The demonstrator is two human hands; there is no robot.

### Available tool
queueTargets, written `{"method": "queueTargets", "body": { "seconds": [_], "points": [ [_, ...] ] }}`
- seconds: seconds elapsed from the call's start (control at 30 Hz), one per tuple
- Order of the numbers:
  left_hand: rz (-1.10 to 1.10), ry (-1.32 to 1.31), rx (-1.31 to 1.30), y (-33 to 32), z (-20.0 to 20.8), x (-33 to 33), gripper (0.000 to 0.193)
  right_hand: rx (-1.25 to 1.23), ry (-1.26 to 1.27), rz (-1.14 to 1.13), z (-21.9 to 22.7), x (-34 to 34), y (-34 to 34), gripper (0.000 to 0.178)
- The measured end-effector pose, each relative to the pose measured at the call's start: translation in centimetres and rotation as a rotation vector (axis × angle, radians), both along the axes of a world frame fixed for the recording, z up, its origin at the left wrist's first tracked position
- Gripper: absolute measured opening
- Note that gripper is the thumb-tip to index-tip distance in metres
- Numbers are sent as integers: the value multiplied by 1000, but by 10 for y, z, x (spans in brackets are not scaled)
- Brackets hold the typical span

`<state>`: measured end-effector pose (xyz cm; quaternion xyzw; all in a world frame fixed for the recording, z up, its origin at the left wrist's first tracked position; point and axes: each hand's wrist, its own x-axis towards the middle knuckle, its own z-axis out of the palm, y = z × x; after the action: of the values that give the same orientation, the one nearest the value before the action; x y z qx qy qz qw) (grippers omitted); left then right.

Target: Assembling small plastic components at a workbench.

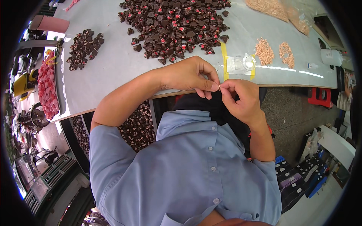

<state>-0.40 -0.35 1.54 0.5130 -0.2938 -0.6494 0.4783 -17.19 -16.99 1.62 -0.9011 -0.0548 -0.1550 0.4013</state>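
In front of my shirt, at the near edge of the table, my two hands meet fingertip to fingertip. My left hand (pixel 188 75) is closed, thumb against index finger, and my right hand (pixel 241 98) is pinched the same way. Between the fingertips is a tiny pale piece (pixel 220 87), too small to name. Just beyond my hands lies a big heap of small dark brown flower-shaped pieces (pixel 177 26), many with red-and-white centres. A clear round dish (pixel 249 63) sits on a yellow-taped patch beyond my right hand.
Two small piles of pale peach bits (pixel 265 52) lie at the right, with bags of similar bits (pixel 269 8) behind. On the left are a smaller dark pile (pixel 85 49) and a tray of pink-red pieces (pixel 48 86). A red stool (pixel 319 98) stands beyond the table's right end.
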Motion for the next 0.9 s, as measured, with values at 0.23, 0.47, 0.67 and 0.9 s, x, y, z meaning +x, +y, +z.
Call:
{"method": "queueTargets", "body": {
  "seconds": [0.23,0.47,0.67,0.9],
  "points": [
    [50,3,6,0,-1,-1,19,-134,-33,13,32,3,-22,15],
    [61,18,-56,2,-6,1,22,-558,23,-17,77,20,-60,13],
    [103,87,-33,4,-1,2,24,-743,72,27,78,31,-61,11],
    [121,90,-97,2,-8,2,24,-828,125,36,78,34,-60,12]
  ]
}}
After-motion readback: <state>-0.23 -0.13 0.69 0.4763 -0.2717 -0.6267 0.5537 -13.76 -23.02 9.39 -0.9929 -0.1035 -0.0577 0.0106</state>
